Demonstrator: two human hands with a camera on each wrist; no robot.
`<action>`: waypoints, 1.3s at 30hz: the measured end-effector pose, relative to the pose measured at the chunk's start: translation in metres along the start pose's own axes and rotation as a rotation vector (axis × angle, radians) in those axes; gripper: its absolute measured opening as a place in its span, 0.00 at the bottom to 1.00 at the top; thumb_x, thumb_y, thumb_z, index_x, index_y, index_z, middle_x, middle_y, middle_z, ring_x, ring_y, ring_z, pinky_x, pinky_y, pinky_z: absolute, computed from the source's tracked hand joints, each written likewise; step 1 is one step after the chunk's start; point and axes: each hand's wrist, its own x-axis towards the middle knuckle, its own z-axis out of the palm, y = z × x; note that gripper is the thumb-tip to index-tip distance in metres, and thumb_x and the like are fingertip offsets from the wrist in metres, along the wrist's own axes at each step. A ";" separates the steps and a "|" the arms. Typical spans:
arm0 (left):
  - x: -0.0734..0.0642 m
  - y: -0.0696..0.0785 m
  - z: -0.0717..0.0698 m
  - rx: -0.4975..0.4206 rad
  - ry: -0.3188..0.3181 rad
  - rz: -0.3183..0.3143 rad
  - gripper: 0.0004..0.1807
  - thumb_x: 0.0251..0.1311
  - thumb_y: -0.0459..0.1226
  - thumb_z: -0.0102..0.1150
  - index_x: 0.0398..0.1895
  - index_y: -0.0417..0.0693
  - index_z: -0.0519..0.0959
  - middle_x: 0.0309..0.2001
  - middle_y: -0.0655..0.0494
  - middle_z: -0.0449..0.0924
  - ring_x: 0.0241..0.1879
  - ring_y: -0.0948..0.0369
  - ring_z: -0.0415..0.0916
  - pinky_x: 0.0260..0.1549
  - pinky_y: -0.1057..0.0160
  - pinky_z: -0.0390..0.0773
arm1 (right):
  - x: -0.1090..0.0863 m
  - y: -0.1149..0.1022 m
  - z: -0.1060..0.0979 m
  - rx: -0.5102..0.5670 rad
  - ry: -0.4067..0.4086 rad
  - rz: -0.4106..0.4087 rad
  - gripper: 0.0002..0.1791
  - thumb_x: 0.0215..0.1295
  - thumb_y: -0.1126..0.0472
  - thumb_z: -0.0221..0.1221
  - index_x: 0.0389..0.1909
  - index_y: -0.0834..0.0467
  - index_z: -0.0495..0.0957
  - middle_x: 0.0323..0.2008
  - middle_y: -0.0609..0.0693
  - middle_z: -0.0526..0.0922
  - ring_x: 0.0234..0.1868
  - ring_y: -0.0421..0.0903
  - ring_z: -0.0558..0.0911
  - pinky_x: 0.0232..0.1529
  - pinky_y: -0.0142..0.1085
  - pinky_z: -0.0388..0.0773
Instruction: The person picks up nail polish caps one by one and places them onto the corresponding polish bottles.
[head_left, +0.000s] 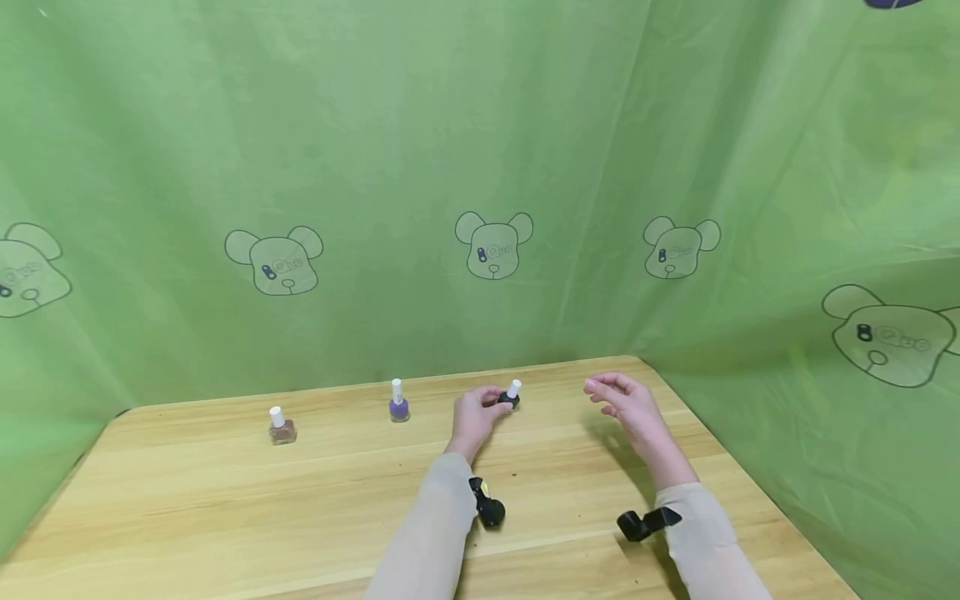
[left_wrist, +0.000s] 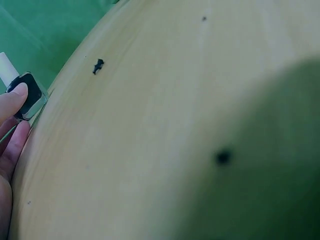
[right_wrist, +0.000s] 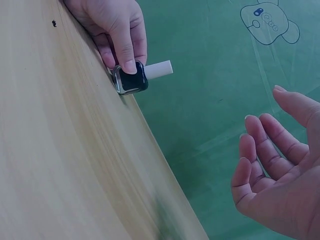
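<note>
My left hand (head_left: pixel 474 418) pinches a dark nail polish bottle (right_wrist: pixel 131 83) with a white cap between thumb and fingers. In the right wrist view the thumb lies across the bottle's flat face, and its base is right at the table surface. The left wrist view shows the same bottle (left_wrist: pixel 34 95) at its left edge, cap tilted up. To the right, my right hand (head_left: pixel 628 407) is raised over the table, fingers loosely bent and holding nothing. A purple nail polish bottle (head_left: pixel 399 408) stands left of my left hand, and a brownish-red nail polish bottle (head_left: pixel 282 432) stands farther left.
The wooden table (head_left: pixel 300 517) ends at a back edge against a green curtain (head_left: pixel 390 150) printed with bear heads. Small dark specks (left_wrist: pixel 98 66) lie on the wood. A black wrist camera (head_left: pixel 489 507) sits on the left sleeve, another camera (head_left: pixel 647 523) on the right.
</note>
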 end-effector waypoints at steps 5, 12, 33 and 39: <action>-0.002 0.000 0.000 0.009 0.010 0.002 0.14 0.52 0.36 0.70 0.43 0.44 0.84 0.43 0.47 0.88 0.47 0.54 0.84 0.57 0.54 0.78 | 0.000 0.000 0.000 0.004 -0.003 -0.005 0.11 0.64 0.51 0.63 0.43 0.50 0.77 0.33 0.32 0.83 0.40 0.37 0.80 0.44 0.29 0.77; -0.004 0.000 0.000 0.019 0.025 -0.008 0.14 0.53 0.34 0.70 0.44 0.42 0.84 0.43 0.47 0.87 0.47 0.54 0.84 0.56 0.53 0.79 | -0.001 0.000 0.001 -0.010 -0.005 -0.012 0.12 0.64 0.51 0.63 0.44 0.52 0.77 0.34 0.32 0.83 0.42 0.39 0.81 0.44 0.30 0.77; -0.007 -0.003 -0.013 -0.032 0.059 -0.052 0.20 0.53 0.36 0.70 0.49 0.39 0.82 0.49 0.45 0.85 0.52 0.50 0.81 0.57 0.55 0.79 | 0.001 -0.010 0.014 -0.069 -0.014 -0.060 0.20 0.66 0.50 0.61 0.51 0.59 0.75 0.34 0.32 0.83 0.39 0.36 0.79 0.43 0.30 0.77; -0.013 -0.001 -0.023 -0.076 0.014 -0.090 0.23 0.54 0.37 0.70 0.52 0.36 0.80 0.53 0.41 0.82 0.55 0.47 0.78 0.59 0.52 0.77 | -0.002 -0.011 0.019 -0.145 -0.005 -0.085 0.25 0.67 0.48 0.60 0.54 0.64 0.73 0.34 0.32 0.82 0.41 0.39 0.80 0.42 0.29 0.77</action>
